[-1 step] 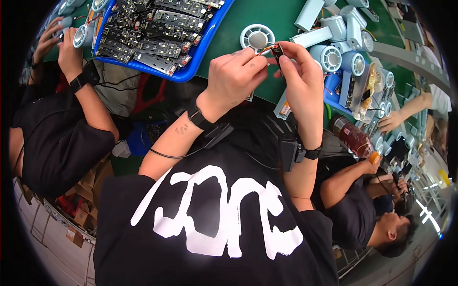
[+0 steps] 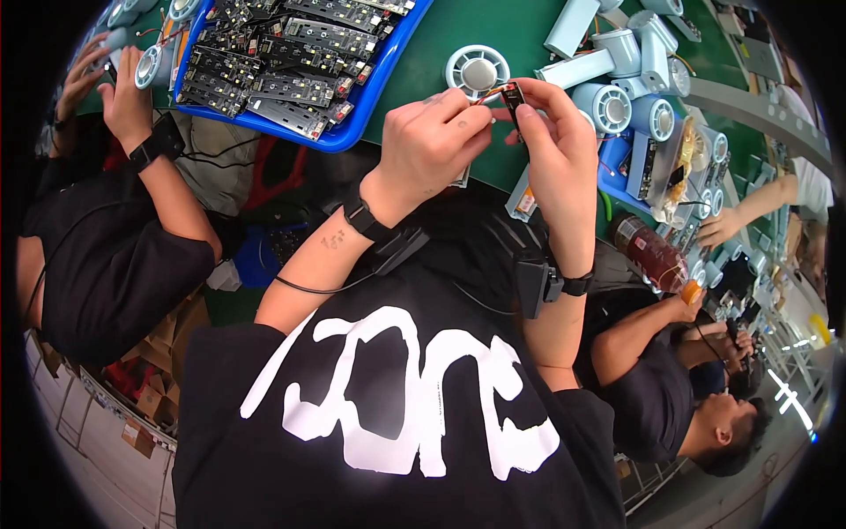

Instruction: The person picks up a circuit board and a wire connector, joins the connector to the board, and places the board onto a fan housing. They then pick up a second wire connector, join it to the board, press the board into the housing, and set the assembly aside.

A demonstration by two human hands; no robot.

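Over the near edge of the green table, my right hand (image 2: 564, 128) pinches a small black circuit board (image 2: 512, 99) between thumb and fingers. My left hand (image 2: 434, 145) is closed close beside it, on thin red and orange wires (image 2: 496, 91) that run to the board's end. Its fingertips are partly hidden behind the hand. Just beyond both hands lies a round light-blue fan head (image 2: 477, 72) with a grey centre. Below my right hand, a light-blue handle piece (image 2: 522, 201) shows at the table edge.
A blue tray (image 2: 348, 141) heaped with black circuit boards stands at left. More light-blue fan parts (image 2: 612, 108) and a second blue tray (image 2: 614, 182) crowd the right, near a bottle of dark drink (image 2: 650, 253). People work on both sides.
My left hand has shifted very slightly to the left, and the wires show a little more. My right hand stays put. At left, the co-worker's near hand has opened its fingers.
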